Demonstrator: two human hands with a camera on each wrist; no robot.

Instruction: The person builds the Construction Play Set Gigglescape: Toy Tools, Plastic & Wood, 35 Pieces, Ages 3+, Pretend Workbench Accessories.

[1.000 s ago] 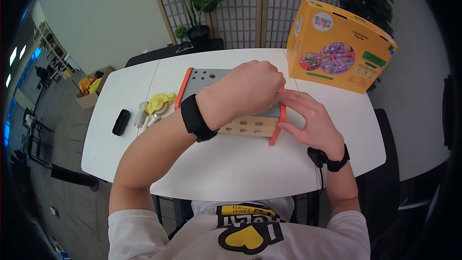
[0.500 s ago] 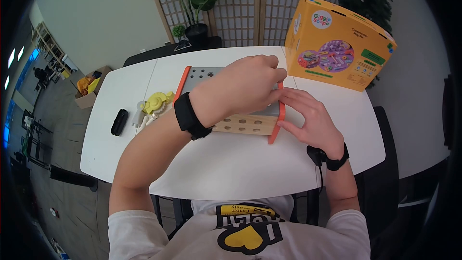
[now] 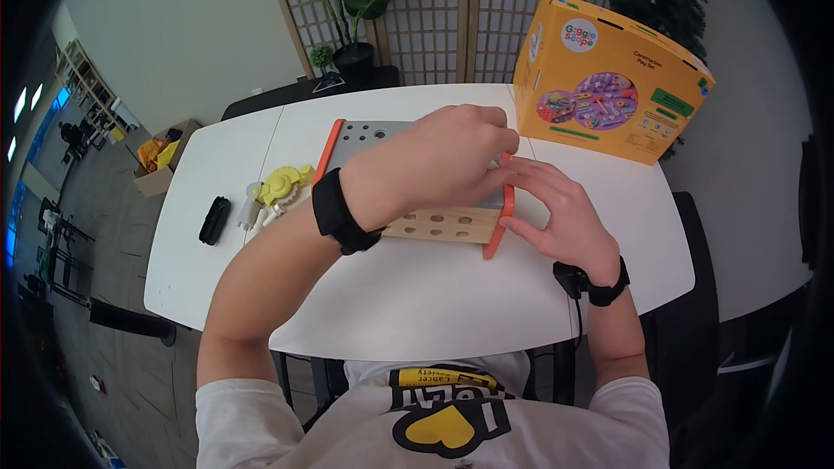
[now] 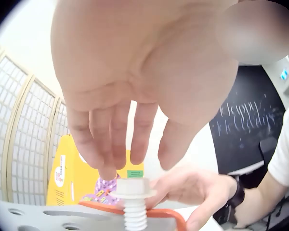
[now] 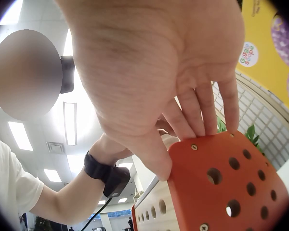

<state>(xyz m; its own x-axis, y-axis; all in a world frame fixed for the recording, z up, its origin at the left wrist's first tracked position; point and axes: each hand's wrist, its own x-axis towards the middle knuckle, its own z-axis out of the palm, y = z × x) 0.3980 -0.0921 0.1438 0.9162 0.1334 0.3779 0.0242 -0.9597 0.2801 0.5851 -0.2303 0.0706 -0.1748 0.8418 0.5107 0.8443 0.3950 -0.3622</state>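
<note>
A toy workbench with a grey top point(image 3: 358, 146), a pale wooden front and orange end panels point(image 5: 221, 178) stands on the white table. Through the top near its right end goes a white plastic bolt point(image 4: 133, 186), threads showing below its collar. My left hand point(image 3: 439, 161) reaches across, palm down; its loosely bent fingertips hang close over the bolt's head, spread around it. My right hand point(image 3: 565, 217) rests against the right end panel, its nearly straight fingers along the upper edge and its thumb at the front corner.
A yellow toy part point(image 3: 285, 184) and several pale pieces point(image 3: 265, 215) lie left of the workbench, with a black case point(image 3: 215, 221) further left. A yellow construction set box point(image 3: 617, 78) stands at the back right. A cable point(image 3: 580, 321) trails from my right wrist.
My left hand has shifted slightly; its thumb and fingers now stand further apart over the right end of the workbench. The right hand stays at the end panel.
</note>
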